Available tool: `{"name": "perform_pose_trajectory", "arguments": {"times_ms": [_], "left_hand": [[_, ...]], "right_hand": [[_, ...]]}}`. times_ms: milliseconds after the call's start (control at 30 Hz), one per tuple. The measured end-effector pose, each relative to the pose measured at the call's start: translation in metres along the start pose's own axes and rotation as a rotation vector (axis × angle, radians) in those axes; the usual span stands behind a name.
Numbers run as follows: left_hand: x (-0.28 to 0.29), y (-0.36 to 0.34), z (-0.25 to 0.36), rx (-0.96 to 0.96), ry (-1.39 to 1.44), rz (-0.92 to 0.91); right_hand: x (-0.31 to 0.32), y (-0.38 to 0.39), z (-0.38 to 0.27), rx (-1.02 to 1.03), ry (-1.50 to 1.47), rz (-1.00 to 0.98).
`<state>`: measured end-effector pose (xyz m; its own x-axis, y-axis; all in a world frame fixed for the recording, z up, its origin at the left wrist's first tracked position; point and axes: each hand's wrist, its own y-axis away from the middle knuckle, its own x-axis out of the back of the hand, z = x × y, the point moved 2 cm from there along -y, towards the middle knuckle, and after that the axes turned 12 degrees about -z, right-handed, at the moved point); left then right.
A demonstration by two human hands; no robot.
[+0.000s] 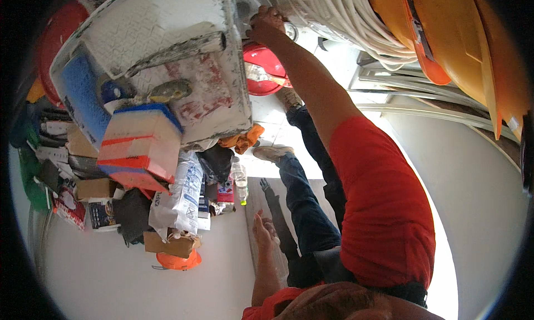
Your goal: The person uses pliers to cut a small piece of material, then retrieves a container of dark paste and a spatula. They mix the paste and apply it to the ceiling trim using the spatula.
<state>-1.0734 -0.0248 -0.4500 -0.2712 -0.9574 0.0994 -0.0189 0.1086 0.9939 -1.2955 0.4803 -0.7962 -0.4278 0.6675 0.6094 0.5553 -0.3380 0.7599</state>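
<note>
My right hand (267, 23), at the end of a stretched-out arm in a red sleeve, is at the top middle. Its fingers are curled beside a clear, rounded plastic thing (248, 7); what they grip, if anything, is hidden. Just below that hand is a red bucket (261, 75) with a stained brush-like tool across it. My left hand (266, 230) hangs low near my legs, its fingers loosely apart and holding nothing. To the left of my right hand is a large paint-stained white tray (161, 30), with a grey-smeared tool handle (183, 52) and a dirty sponge-like piece (171, 90) on it.
A blue-edged white and red box (136, 139) and a blue rough pad (83, 92) sit by the tray. Packages, a clear bottle (240, 181) and an orange helmet (179, 259) are stacked at left. Coiled white cable (350, 22), orange helmets (450, 30) and long strips (423, 92) fill the upper right.
</note>
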Motion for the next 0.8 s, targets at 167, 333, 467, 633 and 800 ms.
{"name": "perform_pose_trajectory", "arguments": {"times_ms": [167,333,467,633,800], "left_hand": [[0.019,0.003,-0.024,-0.022,0.098,-0.022],[0.008,0.021,-0.004,-0.064,0.034,-0.032],[-0.015,0.064,0.029,-0.014,0.063,0.006],[0.006,0.082,0.02,-0.161,0.209,-0.064],[0.009,0.126,0.015,-0.286,0.049,-0.043]], "right_hand": [[0.031,0.047,-0.019,-0.055,-0.204,0.152],[0.036,0.091,-0.005,-0.111,-0.453,0.353],[0.061,0.159,-0.014,0.068,-0.548,0.587],[0.113,0.27,-0.028,0.181,-0.625,0.577],[0.187,0.371,-0.053,0.342,-0.571,0.552]]}}
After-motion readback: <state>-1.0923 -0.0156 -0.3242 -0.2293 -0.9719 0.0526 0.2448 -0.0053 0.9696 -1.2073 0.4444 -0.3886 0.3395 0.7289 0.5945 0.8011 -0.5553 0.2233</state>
